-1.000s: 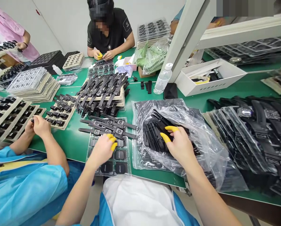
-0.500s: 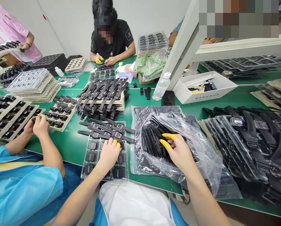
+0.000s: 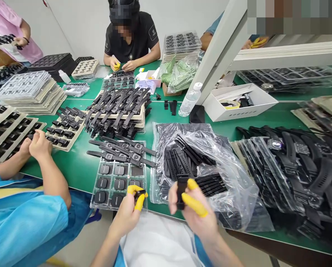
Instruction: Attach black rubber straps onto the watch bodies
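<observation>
My left hand (image 3: 128, 213), with yellow finger cots, pinches a small black watch body (image 3: 139, 193) above the near right corner of a clear tray (image 3: 91, 204) holding several square black watch bodies. Two yellow-tipped fingers and the thumb of my right hand (image 3: 201, 218) grip a black watch strap (image 3: 182, 191), held upright. Behind it lies an open plastic bag (image 3: 240, 193) with bundles of black straps (image 3: 175, 163) in it. Several watches with straps fitted (image 3: 123, 150) rest across the tray's far end.
Stacked trays of strapped watches (image 3: 118, 107) stand ahead. A water bottle (image 3: 188, 102) and a white box (image 3: 240, 107) are beyond the bag. More watches in trays (image 3: 299, 159) fill the right side. A co-worker's hands (image 3: 38, 144) work at my left; another person (image 3: 131, 40) sits opposite.
My left hand has picked up a watch body from the tray and come nearer to me. My right hand has left the bag with a strap and moved towards my left hand.
</observation>
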The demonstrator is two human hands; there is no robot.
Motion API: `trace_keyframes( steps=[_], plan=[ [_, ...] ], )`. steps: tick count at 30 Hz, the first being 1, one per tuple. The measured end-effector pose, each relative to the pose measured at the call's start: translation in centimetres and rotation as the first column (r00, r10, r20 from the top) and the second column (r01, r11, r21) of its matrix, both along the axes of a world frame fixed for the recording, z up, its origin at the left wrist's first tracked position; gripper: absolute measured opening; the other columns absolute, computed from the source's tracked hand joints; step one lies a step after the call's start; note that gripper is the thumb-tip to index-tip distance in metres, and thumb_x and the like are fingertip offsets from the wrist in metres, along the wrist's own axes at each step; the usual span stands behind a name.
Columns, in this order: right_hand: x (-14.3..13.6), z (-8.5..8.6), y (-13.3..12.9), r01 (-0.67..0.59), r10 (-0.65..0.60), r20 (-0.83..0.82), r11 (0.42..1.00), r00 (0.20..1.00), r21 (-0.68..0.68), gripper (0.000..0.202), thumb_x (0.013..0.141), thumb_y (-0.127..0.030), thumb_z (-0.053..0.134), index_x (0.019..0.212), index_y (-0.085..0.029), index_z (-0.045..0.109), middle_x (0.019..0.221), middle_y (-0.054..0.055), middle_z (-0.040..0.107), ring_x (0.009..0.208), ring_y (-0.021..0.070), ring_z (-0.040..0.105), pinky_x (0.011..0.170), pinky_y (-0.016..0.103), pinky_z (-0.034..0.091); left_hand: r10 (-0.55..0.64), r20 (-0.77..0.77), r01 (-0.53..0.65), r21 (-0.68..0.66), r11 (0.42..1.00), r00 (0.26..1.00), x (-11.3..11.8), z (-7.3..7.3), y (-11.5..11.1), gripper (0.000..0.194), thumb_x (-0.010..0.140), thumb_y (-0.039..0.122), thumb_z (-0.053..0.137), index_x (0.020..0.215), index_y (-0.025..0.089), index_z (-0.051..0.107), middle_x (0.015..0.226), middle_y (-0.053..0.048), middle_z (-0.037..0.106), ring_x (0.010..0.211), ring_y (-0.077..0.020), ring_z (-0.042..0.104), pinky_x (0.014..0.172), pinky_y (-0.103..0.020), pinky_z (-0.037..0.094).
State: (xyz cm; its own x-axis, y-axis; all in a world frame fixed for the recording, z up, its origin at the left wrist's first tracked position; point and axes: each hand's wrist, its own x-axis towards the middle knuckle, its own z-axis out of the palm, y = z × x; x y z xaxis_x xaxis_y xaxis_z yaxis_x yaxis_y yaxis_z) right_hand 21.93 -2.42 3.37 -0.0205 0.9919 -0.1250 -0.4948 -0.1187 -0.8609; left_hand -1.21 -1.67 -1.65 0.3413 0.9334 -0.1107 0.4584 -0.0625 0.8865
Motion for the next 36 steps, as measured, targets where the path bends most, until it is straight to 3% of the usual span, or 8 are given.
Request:
trace_keyframes(
  steps=[3, 6, 10, 19, 30, 36],
  plan=[
    [-3.1, -1.9, -1.3, -0.254, 0.245, -0.133, 0.966, 0.96, -0.052, 0.038, 0.092, -0.063, 0.067, 0.096, -0.027, 0.055, 0.068, -0.003, 0.055, 0.053, 0.0165, 0.048, 0.055, 0.033, 0.045, -0.009, 0.003, 0.008, 0.113, 0.994, 1.0, 0.6, -0.2, -0.4, 0.031, 0.103, 0.018, 0.043, 0.133, 0.022, 0.05, 0.127, -0.014, 0.068, 0.11, -0.0228, 0.071, 0.094, -0.042, 0.061],
    [-4.6, -3.7, -2.2, -0.387, 0.375, -0.107, 0.915, 0.921, -0.115, 0.042, 0.094, -0.066, 0.063, 0.103, -0.027, 0.053, 0.053, -0.01, 0.044, 0.046, 0.0142, 0.039, 0.053, 0.03, 0.042, -0.082, 0.029, 0.073, 0.23, 0.97, 0.996, 0.6, 0.4, 0.1, 0.044, 0.097, 0.009, 0.043, 0.139, 0.023, 0.05, 0.131, -0.012, 0.068, 0.118, -0.0226, 0.068, 0.103, -0.042, 0.058],
    [-4.4, -3.9, -2.4, -0.472, 0.468, -0.067, 0.866, 0.881, -0.166, 0.043, 0.095, -0.065, 0.064, 0.103, -0.024, 0.054, 0.059, -0.006, 0.057, 0.052, 0.0138, 0.047, 0.058, 0.029, 0.039, -0.148, 0.06, 0.124, 0.3, 0.946, 0.987, 0.3, 1.1, 0.9, 0.054, 0.092, 0.003, 0.045, 0.141, 0.024, 0.054, 0.133, -0.01, 0.068, 0.123, -0.0216, 0.066, 0.106, -0.039, 0.057],
    [-4.0, -4.0, -2.2, -0.453, 0.45, -0.054, 0.876, 0.891, -0.165, 0.04, 0.095, -0.06, 0.065, 0.093, -0.022, 0.055, 0.05, -0.01, 0.048, 0.046, 0.0107, 0.034, 0.052, 0.027, 0.028, -0.276, 0.049, 0.246, 0.326, 0.913, 0.96, 0.3, 0.8, 0.9, 0.064, 0.088, 0.0, 0.044, 0.147, 0.023, 0.052, 0.14, -0.012, 0.064, 0.133, -0.0246, 0.059, 0.112, -0.044, 0.053],
    [-4.6, -4.4, -2.1, -0.389, 0.332, -0.248, 0.891, 0.91, -0.233, 0.027, 0.093, -0.047, 0.067, 0.088, -0.021, 0.057, 0.045, -0.01, 0.047, 0.039, 0.009, 0.031, 0.044, 0.025, 0.025, -0.218, 0.029, 0.191, 0.382, 0.905, 0.976, 0.4, 0.8, 0.7, 0.056, 0.096, 0.004, 0.042, 0.149, 0.023, 0.05, 0.129, -0.013, 0.065, 0.122, -0.0235, 0.064, 0.103, -0.039, 0.057],
    [-4.6, -4.0, -2.0, -0.347, 0.252, -0.315, 0.89, 0.915, -0.297, 0.029, 0.089, -0.047, 0.071, 0.084, -0.022, 0.055, 0.043, -0.011, 0.043, 0.038, 0.0082, 0.028, 0.042, 0.023, 0.025, -0.316, -0.005, 0.299, 0.336, 0.893, 0.949, -0.1, 1.7, 0.8, 0.053, 0.105, 0.017, 0.041, 0.158, 0.022, 0.039, 0.14, -0.016, 0.056, 0.131, -0.0262, 0.057, 0.11, -0.042, 0.052]
  ],
)
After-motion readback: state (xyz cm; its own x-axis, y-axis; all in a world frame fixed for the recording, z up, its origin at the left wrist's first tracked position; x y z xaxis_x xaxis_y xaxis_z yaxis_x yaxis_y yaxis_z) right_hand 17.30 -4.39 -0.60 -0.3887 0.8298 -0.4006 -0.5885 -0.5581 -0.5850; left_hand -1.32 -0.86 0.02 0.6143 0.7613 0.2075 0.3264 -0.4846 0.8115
